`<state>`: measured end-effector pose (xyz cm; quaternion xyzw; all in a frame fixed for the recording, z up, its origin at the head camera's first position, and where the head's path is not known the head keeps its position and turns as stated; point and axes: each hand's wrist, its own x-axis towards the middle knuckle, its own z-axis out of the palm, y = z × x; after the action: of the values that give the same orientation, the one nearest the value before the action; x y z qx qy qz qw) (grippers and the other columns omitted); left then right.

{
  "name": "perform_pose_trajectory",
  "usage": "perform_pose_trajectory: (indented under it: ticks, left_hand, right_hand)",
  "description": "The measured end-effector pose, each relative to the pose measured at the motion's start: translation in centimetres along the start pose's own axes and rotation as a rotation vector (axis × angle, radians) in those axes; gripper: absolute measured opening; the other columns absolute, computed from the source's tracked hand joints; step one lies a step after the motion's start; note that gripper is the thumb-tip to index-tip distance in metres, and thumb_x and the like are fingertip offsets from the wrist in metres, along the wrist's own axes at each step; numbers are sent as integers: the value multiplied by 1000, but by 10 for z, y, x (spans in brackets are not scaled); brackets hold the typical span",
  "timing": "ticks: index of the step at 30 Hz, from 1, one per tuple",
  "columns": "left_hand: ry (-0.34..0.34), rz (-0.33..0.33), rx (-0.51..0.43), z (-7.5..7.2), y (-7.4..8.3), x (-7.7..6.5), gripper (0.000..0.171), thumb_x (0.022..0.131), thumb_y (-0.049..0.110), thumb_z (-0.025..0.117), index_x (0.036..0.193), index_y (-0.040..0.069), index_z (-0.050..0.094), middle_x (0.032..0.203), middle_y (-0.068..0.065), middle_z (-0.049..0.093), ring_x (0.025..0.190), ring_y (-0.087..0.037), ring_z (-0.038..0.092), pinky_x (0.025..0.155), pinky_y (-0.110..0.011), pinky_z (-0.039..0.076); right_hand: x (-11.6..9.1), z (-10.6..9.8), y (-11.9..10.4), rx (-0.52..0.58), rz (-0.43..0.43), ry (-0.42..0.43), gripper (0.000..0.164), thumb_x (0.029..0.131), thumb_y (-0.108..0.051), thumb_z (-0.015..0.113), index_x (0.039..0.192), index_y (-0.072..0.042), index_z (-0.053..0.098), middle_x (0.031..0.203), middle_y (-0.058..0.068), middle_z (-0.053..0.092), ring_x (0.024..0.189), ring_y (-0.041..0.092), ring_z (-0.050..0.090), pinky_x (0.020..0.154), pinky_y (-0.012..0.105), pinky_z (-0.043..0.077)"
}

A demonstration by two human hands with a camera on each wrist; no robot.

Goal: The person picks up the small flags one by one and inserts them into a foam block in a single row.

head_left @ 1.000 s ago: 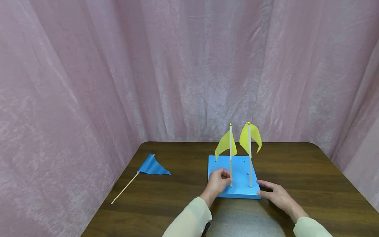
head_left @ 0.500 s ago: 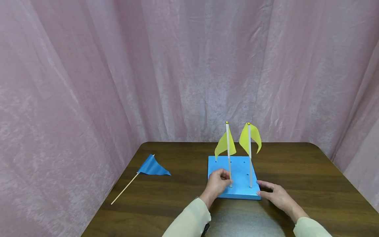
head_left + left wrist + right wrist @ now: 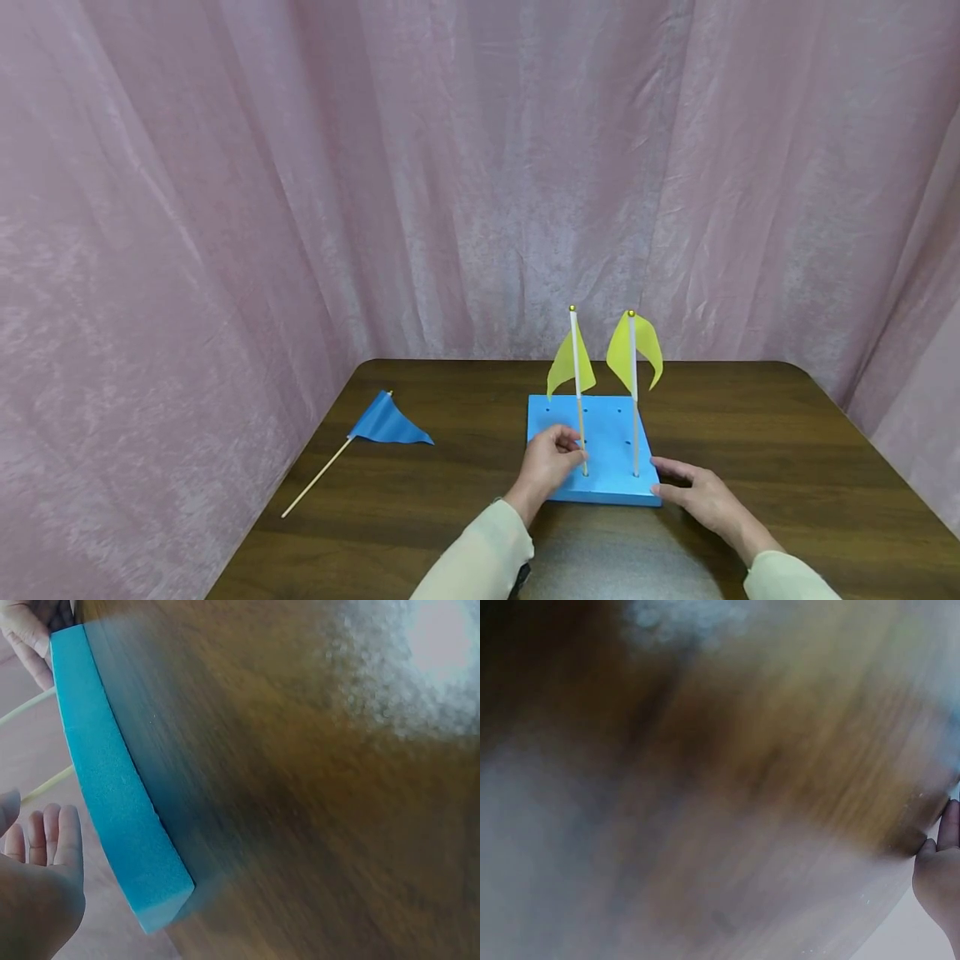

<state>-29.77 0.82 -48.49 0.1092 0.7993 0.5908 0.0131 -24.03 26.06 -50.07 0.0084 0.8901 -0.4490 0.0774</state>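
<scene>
In the head view my left hand (image 3: pixel 550 461) pinches the thin wooden stick of a yellow flag (image 3: pixel 574 367) between thumb and fingers. That stick's lower end meets a hole near the front of the light blue board (image 3: pixel 600 496), and its top leans left. A second yellow flag (image 3: pixel 633 354) stands nearly upright in the board to its right, held by neither hand. Against the board's right edge, my right hand (image 3: pixel 708 500) rests thumb and fingertips with fingers extended. The left wrist view shows the board's side (image 3: pixel 120 787) and both sticks. The right wrist view is mostly blurred.
A blue triangular flag (image 3: pixel 388 421) lies on its stick at the left of the dark wooden table (image 3: pixel 465 500). Several small holes dot the board's top. Pink curtains (image 3: pixel 480 183) hang behind the table.
The left yellow flag has tilted, its gold-tipped top moving left and slightly up while its foot stays at the same hole. The right hand, board and other flags look unmoved.
</scene>
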Motion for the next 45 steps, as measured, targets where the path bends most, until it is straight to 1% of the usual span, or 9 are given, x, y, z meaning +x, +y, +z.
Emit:
perform_pose_trajectory:
  ticks: [5,10,15,19,23,30,33,38,45]
  left_hand:
    - [1,19,21,-5,-1,2,18,83,5,79,98,2,70,79,4,59,73,-9,55,66,-23,48]
    - [5,26,56,-18,-1,7,23,84,8,80,104,1,70,82,4,60,75,-9,56,69,-23,49]
    - [1,33,70,-40,-4,11,26,85,11,80,107,3,70,87,2,62,79,-11,57,71,-24,51]
    - [17,39,78,-64,-7,15,24,85,12,79,107,5,69,90,-1,63,83,-14,58,72,-28,52]
    - [0,14,117,-97,-11,15,26,89,17,76,111,6,69,98,-2,65,91,-19,60,77,-33,53]
    - [-84,-34,142,-171,-31,8,32,91,23,75,119,9,67,108,-4,66,98,-20,61,84,-37,53]
    - [-54,-66,126,-200,-40,5,31,90,20,75,118,7,68,109,-7,67,98,-19,61,84,-38,54]
    - [12,-96,117,-249,-57,-2,31,91,12,73,118,1,66,109,-11,66,96,-21,62,88,-47,53]
    - [81,-158,215,-312,-79,-18,38,92,12,71,125,-5,61,111,-13,64,100,-25,61,88,-45,52]
  right_hand:
    - [0,-2,0,7,-7,3,68,92,-43,69,144,-4,50,147,29,41,136,54,30,102,72,27]
    - [0,-4,1,8,-8,4,67,92,-42,69,144,-3,50,147,30,42,136,54,31,102,71,28]
    - [-2,-4,2,6,-6,4,68,92,-43,69,144,-3,51,147,30,41,136,54,30,102,72,27]
    - [-3,-3,3,15,-4,6,69,91,-44,69,144,-4,50,148,29,41,136,53,30,102,72,28]
    - [-3,-1,3,11,-13,6,67,92,-43,69,144,-4,51,148,28,42,136,53,31,102,71,28]
    - [-1,2,1,20,-24,5,66,91,-42,70,143,-4,52,146,27,45,136,52,32,103,70,29]
    - [0,2,0,23,-19,7,67,91,-42,70,143,-4,52,146,27,45,136,51,32,103,70,29]
    - [0,2,-1,20,-10,11,66,91,-42,70,143,-5,52,147,27,44,136,51,33,103,70,29]
    - [-2,2,0,29,-3,20,65,91,-40,71,143,-5,53,146,26,45,136,50,34,104,69,29]
